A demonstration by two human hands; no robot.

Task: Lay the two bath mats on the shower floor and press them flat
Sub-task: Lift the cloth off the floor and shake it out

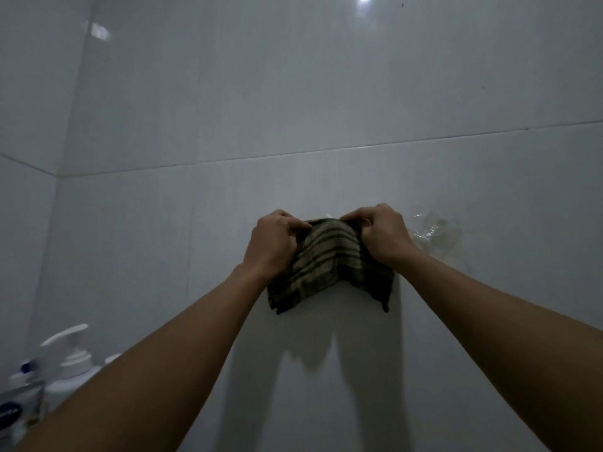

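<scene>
A dark striped cloth (326, 265) hangs bunched against the white tiled wall at about chest height. My left hand (274, 243) grips its upper left edge with curled fingers. My right hand (381, 233) grips the upper right edge the same way. The cloth sags between the two hands and its lower corners hang free. No bath mat on a floor and no shower floor are in view.
A clear plastic hook or holder (434, 233) sticks to the wall just right of my right hand. White pump bottles (70, 370) and other toiletry containers (19, 396) stand at the lower left corner. Glossy white tiles (326, 93) fill the remaining view.
</scene>
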